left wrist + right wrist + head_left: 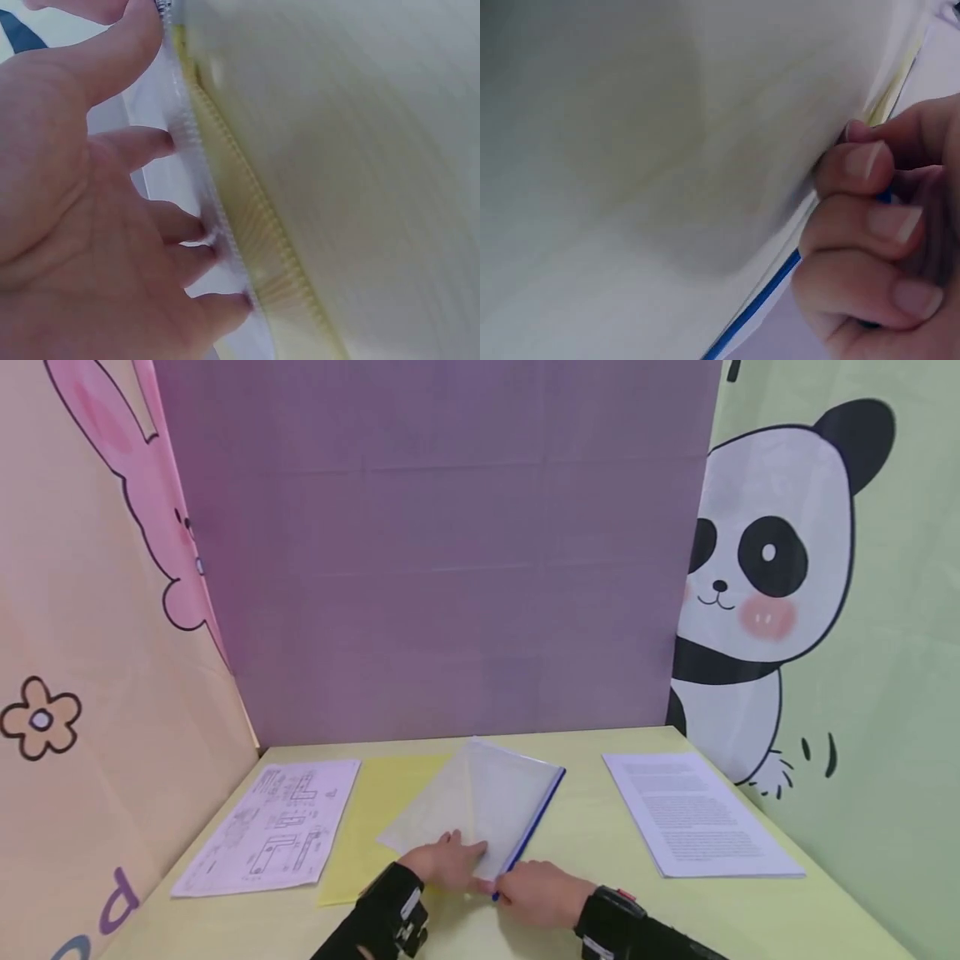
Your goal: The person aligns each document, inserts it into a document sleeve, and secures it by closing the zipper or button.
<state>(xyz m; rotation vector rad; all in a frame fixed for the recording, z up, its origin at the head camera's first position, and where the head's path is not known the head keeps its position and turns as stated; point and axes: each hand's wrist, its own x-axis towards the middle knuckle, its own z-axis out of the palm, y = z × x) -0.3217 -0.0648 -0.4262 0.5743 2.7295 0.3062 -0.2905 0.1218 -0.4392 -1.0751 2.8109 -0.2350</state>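
A translucent folder (480, 802) lies tilted across a yellow sheet (386, 797), with a blue spine bar (542, 810) along its right edge. My left hand (450, 862) rests on its lower part, fingers spread and slightly bent. In the left wrist view the fingertips of my left hand (112, 210) touch the folder's edge (217, 217), and the thumb reaches the corner near my other hand. My right hand (543, 893) grips the near end of the bar. The right wrist view shows my right hand (877, 240) with fingers curled around the blue bar (761, 296).
Printed sheets with technical drawings (273, 831) lie on the left of the table (585, 843). A stack of text pages (697, 814) lies on the right. A purple panel (450, 568) stands behind the table, with patterned cloth walls on both sides.
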